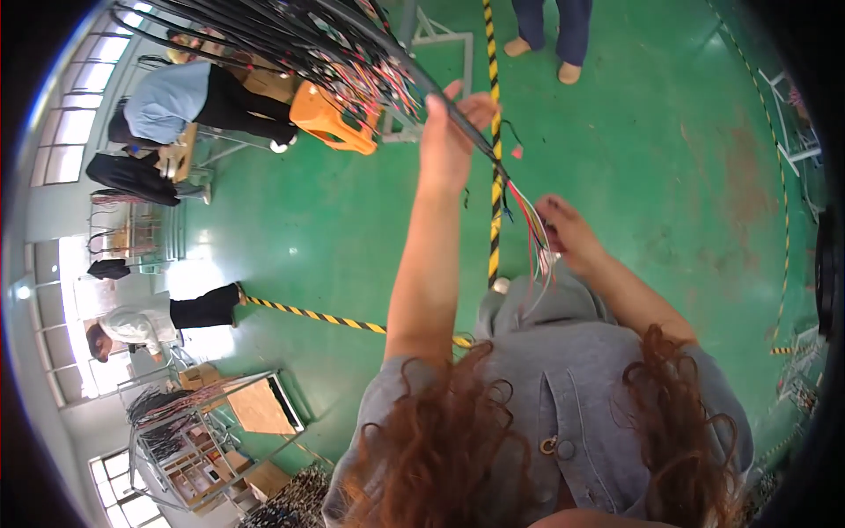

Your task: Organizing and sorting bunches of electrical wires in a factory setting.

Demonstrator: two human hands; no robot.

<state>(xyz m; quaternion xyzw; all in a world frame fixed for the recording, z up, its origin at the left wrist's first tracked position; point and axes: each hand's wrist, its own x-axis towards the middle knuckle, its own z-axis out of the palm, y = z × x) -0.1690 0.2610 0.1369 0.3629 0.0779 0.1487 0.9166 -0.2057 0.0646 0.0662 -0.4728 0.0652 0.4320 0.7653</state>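
Observation:
A thick black cable (pixel 471 129) slants down from the upper left. My left hand (pixel 447 145) is raised beneath it, palm up, with thumb and fingers stretched apart; the cable runs across the palm. At its lower end the sheath gives way to loose thin wires (pixel 525 209) in red, white, yellow and other colours. Curled fingers of my right hand (pixel 572 236) grip these wires near their ends, in front of my lap. Part of the grip is hidden by the hand itself. Some white wire ends (pixel 544 264) dangle below it.
A large bundle of black cables (pixel 290 44) with coloured ends hangs at upper left, by an orange stool (pixel 330 119). Yellow-black tape (pixel 495 53) marks the green floor. People stand at the left and top. A cart-like frame with a board (pixel 264 405) stands lower left.

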